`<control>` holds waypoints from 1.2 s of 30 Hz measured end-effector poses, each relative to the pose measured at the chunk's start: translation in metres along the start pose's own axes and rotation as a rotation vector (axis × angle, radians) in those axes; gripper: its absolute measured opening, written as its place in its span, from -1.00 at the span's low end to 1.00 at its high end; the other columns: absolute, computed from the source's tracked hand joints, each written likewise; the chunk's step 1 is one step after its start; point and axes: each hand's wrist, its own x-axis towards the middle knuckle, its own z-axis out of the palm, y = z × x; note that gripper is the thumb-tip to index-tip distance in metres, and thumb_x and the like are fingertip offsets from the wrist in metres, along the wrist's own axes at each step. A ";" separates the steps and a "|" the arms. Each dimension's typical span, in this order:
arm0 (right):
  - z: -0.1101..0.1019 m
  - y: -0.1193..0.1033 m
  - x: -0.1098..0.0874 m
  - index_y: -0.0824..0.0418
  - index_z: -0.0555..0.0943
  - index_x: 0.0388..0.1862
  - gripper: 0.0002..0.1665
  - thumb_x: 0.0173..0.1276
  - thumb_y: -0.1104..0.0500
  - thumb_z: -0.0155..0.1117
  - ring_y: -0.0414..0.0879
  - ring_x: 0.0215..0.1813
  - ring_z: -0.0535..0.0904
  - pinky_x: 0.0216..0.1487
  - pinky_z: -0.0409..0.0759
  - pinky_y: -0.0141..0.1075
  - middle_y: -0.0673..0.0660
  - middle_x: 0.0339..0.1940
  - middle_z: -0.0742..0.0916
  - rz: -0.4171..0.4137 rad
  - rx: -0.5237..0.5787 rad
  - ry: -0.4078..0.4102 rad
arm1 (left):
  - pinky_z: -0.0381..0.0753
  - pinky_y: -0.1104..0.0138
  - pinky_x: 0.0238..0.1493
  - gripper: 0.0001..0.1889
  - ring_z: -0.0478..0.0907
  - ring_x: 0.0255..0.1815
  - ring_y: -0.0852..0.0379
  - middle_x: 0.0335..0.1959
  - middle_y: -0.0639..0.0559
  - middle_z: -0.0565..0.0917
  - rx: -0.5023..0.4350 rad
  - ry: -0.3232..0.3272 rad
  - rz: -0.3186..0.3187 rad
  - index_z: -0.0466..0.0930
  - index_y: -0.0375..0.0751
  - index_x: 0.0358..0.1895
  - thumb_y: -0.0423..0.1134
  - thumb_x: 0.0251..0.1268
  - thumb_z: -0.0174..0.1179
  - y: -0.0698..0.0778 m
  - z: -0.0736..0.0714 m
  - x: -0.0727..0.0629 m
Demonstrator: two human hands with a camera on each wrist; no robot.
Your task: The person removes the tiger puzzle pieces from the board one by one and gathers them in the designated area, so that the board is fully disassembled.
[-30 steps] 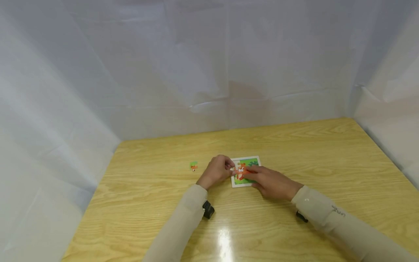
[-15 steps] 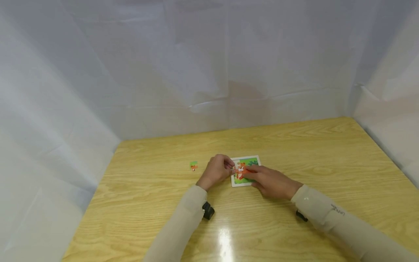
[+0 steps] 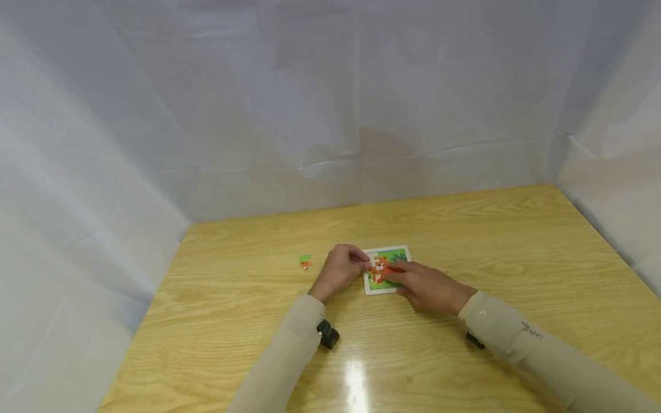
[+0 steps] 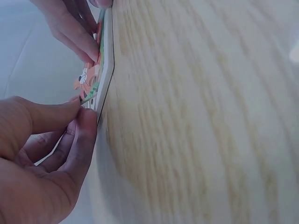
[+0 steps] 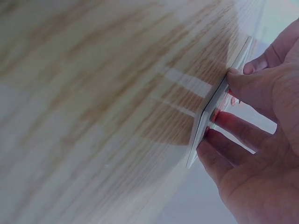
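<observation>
In the head view, a small square jigsaw puzzle (image 3: pixel 376 287) lies on the table, its white-framed board showing an orange cartoon animal on green. My left hand (image 3: pixel 341 269) is at the board's left side. Thumb and fingertips pinch a puzzle piece (image 4: pixel 87 85), tilted over the tray in the left wrist view; its edge by the fingers is partly hidden. My right hand (image 3: pixel 431 285) holds the board from the right, with the thumb (image 5: pixel 238 84) at one edge and fingers over the picture and the adjoining edge. Those fingers cover part of the picture.
A loose puzzle piece (image 3: pixel 306 263), green and orange, lies on the wooden table (image 3: pixel 232 310) left of the left hand. White sheeting (image 3: pixel 289 115) hangs behind the table and on both sides. Both wrists carry black devices (image 3: pixel 328 334).
The left fingertips have shifted slightly at the board's left edge, along with the pinched piece. The right hand and the loose piece have stayed in place.
</observation>
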 end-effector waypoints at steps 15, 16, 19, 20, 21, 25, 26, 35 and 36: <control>0.002 0.001 0.001 0.32 0.58 0.31 -0.54 0.47 0.25 0.29 0.26 0.34 0.48 0.24 0.51 0.11 0.38 0.34 0.54 -0.006 0.006 0.004 | 0.70 0.28 -0.32 -0.93 0.72 -0.30 -0.01 -0.30 -0.13 0.75 -0.148 0.033 -0.022 0.72 -0.33 -0.22 -0.44 0.40 0.26 0.001 -0.006 -0.006; 0.002 0.001 0.000 0.33 0.58 0.30 -0.55 0.47 0.25 0.29 0.26 0.34 0.48 0.25 0.51 0.11 0.39 0.34 0.54 -0.007 0.006 0.005 | 0.70 0.27 -0.31 -0.94 0.72 -0.29 -0.03 -0.29 -0.14 0.75 -0.151 0.037 -0.020 0.72 -0.34 -0.21 -0.44 0.40 0.26 0.001 -0.007 -0.007; 0.002 0.001 0.000 0.34 0.58 0.30 -0.55 0.47 0.25 0.29 0.27 0.35 0.47 0.26 0.50 0.12 0.40 0.35 0.54 -0.006 0.008 0.004 | 0.70 0.26 -0.30 -0.94 0.73 -0.26 -0.06 -0.29 -0.14 0.75 -0.157 0.053 -0.015 0.72 -0.35 -0.21 -0.44 0.39 0.27 -0.002 -0.012 -0.008; 0.002 0.001 0.000 0.34 0.57 0.30 -0.55 0.48 0.25 0.29 0.27 0.36 0.47 0.27 0.49 0.12 0.40 0.35 0.53 -0.005 0.007 0.002 | 0.70 0.25 -0.29 -0.94 0.73 -0.26 -0.08 -0.29 -0.15 0.75 -0.157 0.058 -0.012 0.73 -0.35 -0.21 -0.44 0.39 0.27 -0.002 -0.014 -0.009; 0.001 0.001 0.000 0.35 0.57 0.30 -0.55 0.48 0.25 0.28 0.27 0.37 0.46 0.27 0.49 0.12 0.40 0.36 0.53 -0.001 0.010 -0.001 | 0.70 0.24 -0.29 -0.94 0.73 -0.26 -0.09 -0.29 -0.14 0.74 -0.160 0.062 -0.011 0.73 -0.34 -0.21 -0.43 0.39 0.27 -0.003 -0.016 -0.010; 0.000 0.001 0.000 0.34 0.56 0.32 -0.54 0.48 0.25 0.28 0.28 0.38 0.44 0.29 0.47 0.12 0.40 0.37 0.53 0.011 0.016 -0.010 | 0.72 0.17 -0.25 -0.95 0.73 -0.25 -0.12 -0.30 -0.13 0.74 -0.177 0.088 -0.013 0.73 -0.33 -0.22 -0.42 0.37 0.30 -0.007 -0.025 -0.014; 0.000 0.001 0.000 0.33 0.56 0.32 -0.53 0.48 0.25 0.28 0.27 0.39 0.44 0.29 0.46 0.12 0.39 0.37 0.52 0.016 0.016 -0.014 | 0.72 0.16 -0.24 -0.95 0.73 -0.25 -0.13 -0.30 -0.13 0.74 -0.186 0.094 -0.015 0.73 -0.33 -0.23 -0.42 0.37 0.30 -0.008 -0.027 -0.015; 0.000 0.002 -0.002 0.31 0.54 0.36 -0.51 0.49 0.22 0.27 0.26 0.42 0.41 0.31 0.46 0.11 0.36 0.38 0.52 0.034 0.006 -0.036 | 0.73 0.13 -0.16 -0.96 0.72 -0.22 -0.16 -0.29 -0.18 0.72 -0.238 0.140 -0.040 0.71 -0.41 -0.21 -0.49 0.34 0.29 -0.017 -0.044 -0.022; 0.000 0.002 -0.002 0.31 0.54 0.36 -0.51 0.49 0.22 0.27 0.26 0.42 0.41 0.31 0.46 0.11 0.36 0.38 0.53 0.033 0.008 -0.034 | 0.73 0.13 -0.16 -0.96 0.72 -0.22 -0.16 -0.29 -0.17 0.72 -0.239 0.145 -0.049 0.71 -0.40 -0.22 -0.49 0.34 0.29 -0.019 -0.046 -0.023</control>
